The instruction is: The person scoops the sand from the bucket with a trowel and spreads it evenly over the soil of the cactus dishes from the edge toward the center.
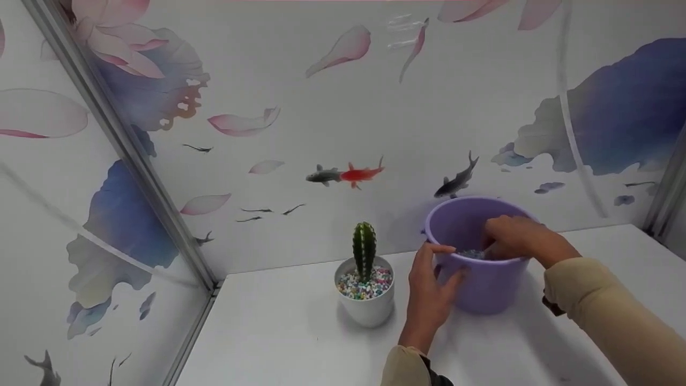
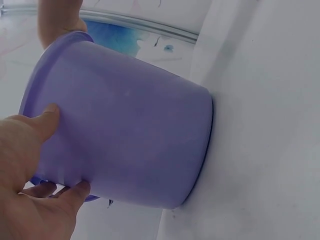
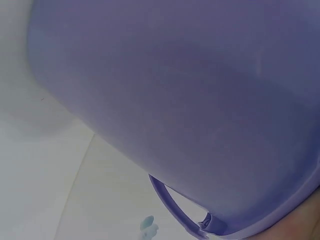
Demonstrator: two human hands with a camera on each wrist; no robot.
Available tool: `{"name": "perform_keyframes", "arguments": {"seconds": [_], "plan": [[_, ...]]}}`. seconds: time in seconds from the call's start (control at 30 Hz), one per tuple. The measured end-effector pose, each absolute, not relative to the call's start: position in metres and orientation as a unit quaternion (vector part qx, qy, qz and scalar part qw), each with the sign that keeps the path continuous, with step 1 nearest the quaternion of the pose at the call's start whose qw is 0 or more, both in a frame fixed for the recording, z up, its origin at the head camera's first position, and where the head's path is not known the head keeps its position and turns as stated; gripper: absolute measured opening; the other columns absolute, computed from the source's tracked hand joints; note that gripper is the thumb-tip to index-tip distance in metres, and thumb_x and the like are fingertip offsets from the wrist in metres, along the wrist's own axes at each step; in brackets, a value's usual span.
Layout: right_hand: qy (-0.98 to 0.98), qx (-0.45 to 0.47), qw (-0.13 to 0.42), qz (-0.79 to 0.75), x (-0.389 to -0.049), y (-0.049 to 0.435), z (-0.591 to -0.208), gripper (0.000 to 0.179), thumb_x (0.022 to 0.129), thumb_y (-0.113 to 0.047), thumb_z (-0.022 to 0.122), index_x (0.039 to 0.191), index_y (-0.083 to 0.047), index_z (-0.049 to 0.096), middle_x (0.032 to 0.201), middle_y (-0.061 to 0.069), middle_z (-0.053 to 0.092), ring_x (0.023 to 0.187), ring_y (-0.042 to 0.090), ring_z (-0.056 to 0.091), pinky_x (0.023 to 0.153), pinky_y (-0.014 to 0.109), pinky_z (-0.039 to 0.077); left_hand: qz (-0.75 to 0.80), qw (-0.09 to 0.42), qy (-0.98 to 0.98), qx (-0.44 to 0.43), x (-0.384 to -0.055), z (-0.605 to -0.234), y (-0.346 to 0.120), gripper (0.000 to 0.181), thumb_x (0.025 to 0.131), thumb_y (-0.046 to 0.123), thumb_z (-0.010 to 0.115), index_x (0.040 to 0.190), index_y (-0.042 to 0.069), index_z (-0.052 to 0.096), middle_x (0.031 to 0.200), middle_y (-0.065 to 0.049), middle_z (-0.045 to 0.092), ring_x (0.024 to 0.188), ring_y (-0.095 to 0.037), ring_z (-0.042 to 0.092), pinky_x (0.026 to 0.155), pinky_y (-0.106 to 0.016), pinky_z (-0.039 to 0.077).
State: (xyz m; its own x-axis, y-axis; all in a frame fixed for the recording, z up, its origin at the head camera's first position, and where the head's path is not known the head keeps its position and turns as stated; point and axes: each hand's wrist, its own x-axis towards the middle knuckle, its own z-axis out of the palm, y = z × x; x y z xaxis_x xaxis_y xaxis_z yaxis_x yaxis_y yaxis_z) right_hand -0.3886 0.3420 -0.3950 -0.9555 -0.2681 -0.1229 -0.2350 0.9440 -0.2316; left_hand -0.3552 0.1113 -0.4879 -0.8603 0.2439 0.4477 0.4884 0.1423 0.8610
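A purple bucket [image 1: 485, 287] stands on the white table, with bluish-grey material [image 1: 471, 254] showing low inside its near rim. My left hand [image 1: 433, 292] holds the bucket's near-left side at the rim. In the left wrist view, the thumb [image 2: 47, 122] lies along the outer wall. My right hand [image 1: 512, 238] reaches over the right rim into the bucket, knuckles up. Its fingertips are hidden inside, so I cannot tell what they hold. From the right wrist, mostly the bucket's outer wall [image 3: 175, 100] and its handle [image 3: 172, 205] show.
Left of the bucket, a green cactus [image 1: 364, 252] grows in a white pot [image 1: 367, 311] topped with multicoloured pebbles [image 1: 351, 285]. Behind the table [image 1: 289, 327] rises a panel [image 1: 332, 107] printed with fish and petals. A metal-framed side panel [image 1: 120, 161] borders the left.
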Motion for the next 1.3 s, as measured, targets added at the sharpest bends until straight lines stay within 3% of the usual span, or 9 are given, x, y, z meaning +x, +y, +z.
{"name": "perform_keyframes", "arguments": {"seconds": [0.43,0.77,1.07,1.3], "plan": [[0.982,-0.131,0.075,-0.117,-0.390,0.345,-0.390,0.015,0.095,-0.022,0.080,0.101,-0.010,0.086,0.090,0.001,0.080,0.077,0.017,0.068,0.072,0.042,0.062,-0.605,0.093,-0.756,-0.233,-0.353,-0.483,0.112,0.046,0.098,0.015,0.082,0.125,0.042,0.057,0.136,0.021,0.058,0.144,-0.005,0.052,0.117,-0.043,0.055],[0.980,-0.140,0.047,-0.134,-0.388,0.350,-0.388,0.013,0.094,-0.014,0.077,0.102,-0.010,0.086,0.094,0.001,0.081,0.081,0.018,0.068,0.080,0.048,0.065,-0.601,0.080,-0.764,-0.220,-0.353,-0.481,0.111,0.045,0.099,0.016,0.081,0.125,0.043,0.057,0.140,0.019,0.059,0.146,-0.007,0.052,0.115,-0.047,0.055],[0.979,-0.146,0.030,-0.138,-0.383,0.353,-0.383,0.012,0.095,-0.019,0.081,0.103,-0.012,0.086,0.096,0.004,0.082,0.083,0.018,0.068,0.081,0.050,0.064,-0.605,0.071,-0.763,-0.218,-0.353,-0.480,0.110,0.044,0.099,0.018,0.081,0.124,0.045,0.057,0.146,0.019,0.059,0.148,-0.008,0.051,0.116,-0.048,0.055],[0.977,-0.153,0.010,-0.147,-0.377,0.353,-0.377,0.014,0.095,-0.019,0.080,0.104,-0.011,0.086,0.100,0.004,0.083,0.092,0.022,0.074,0.087,0.054,0.065,-0.599,0.076,-0.762,-0.234,-0.355,-0.482,0.107,0.045,0.099,0.018,0.081,0.127,0.044,0.058,0.139,0.023,0.059,0.146,-0.005,0.051,0.114,-0.043,0.057]]}}
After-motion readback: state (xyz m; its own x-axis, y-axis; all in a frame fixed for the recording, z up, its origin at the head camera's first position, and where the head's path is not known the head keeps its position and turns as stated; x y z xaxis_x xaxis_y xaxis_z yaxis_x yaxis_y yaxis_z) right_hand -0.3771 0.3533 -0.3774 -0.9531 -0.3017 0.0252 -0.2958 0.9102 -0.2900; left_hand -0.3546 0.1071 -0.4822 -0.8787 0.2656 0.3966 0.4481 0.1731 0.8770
